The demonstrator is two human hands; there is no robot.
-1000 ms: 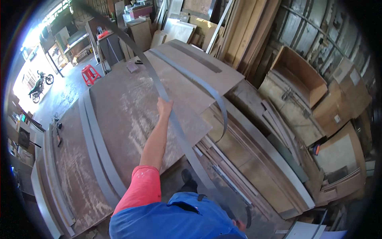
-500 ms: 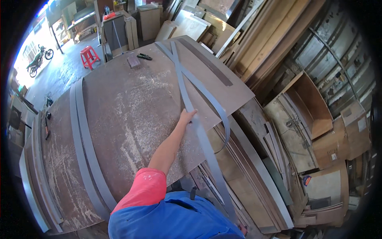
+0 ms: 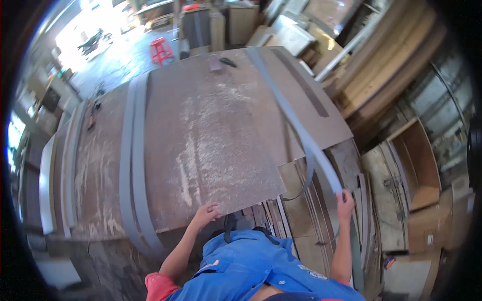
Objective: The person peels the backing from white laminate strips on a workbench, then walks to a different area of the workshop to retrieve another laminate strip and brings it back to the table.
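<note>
My right hand point(image 3: 345, 204), at the right past the board's corner, pinches the near end of a long grey strip point(image 3: 321, 159). The strip runs back across the right part of a big brown board point(image 3: 168, 115) to its far edge. A darker curved length of strip point(image 3: 309, 170) hangs in a loop beside it, over the board's edge. My left hand point(image 3: 206, 214) is at the board's near edge, fingers partly stretched out and holding nothing. Two more grey strips point(image 3: 126, 175) lie side by side across the left part of the board.
Pale dust covers the board's middle. A small block point(image 3: 215, 63) and a dark tool point(image 3: 228, 62) lie at its far edge, an orange-handled tool point(image 3: 91, 120) at the left. Stacked panels point(image 3: 301, 200) stand below right. A red stool point(image 3: 160, 51) and an open wooden box point(image 3: 416, 165) stand beyond.
My left hand has let go of the grey strip and drawn back to the board's near edge. My right hand has come up into view with the strip's end, and the view has shifted.
</note>
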